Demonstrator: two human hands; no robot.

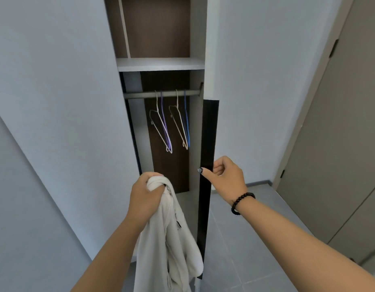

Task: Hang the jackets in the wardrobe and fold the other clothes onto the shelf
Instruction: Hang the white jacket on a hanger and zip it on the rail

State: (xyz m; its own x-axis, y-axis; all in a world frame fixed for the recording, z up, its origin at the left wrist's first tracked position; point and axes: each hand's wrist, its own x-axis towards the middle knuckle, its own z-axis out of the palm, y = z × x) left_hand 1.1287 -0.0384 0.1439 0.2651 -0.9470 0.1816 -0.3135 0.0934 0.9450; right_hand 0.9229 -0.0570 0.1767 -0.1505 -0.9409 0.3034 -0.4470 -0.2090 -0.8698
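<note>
Below the left hand [144,194], a white jacket [172,245] is hanging in one long, limp bundle, its top bunched inside the curled fingers and the rest trailing down past the wrist and forearm toward the bottom of the view. It is looking soft and fairly thick, probably light for its bulk, and it is offering no stiffness at all: wherever it is held, the rest is going to sag. Bunched like this it is unlikely to slip, but the collar and shoulders are lost in the folds, and those are the parts that I judge need finding before a hanger can go in.

Beside that fist, on the far side of a narrow gap, the right hand [226,175] is gripping the front edge of the dark wardrobe door [208,144], thumb stretched across the near face and fingers curled round behind it. The jacket's lower folds are hanging just in front of the door's bottom edge; whether they are touching it cannot be told.

Above and beyond both hands, four bare hangers [169,125] are hanging on the rail [161,94], well clear of the jacket, with a pale shelf [159,64] higher still. A free hand is likely needed to lift one hanger off.
</note>
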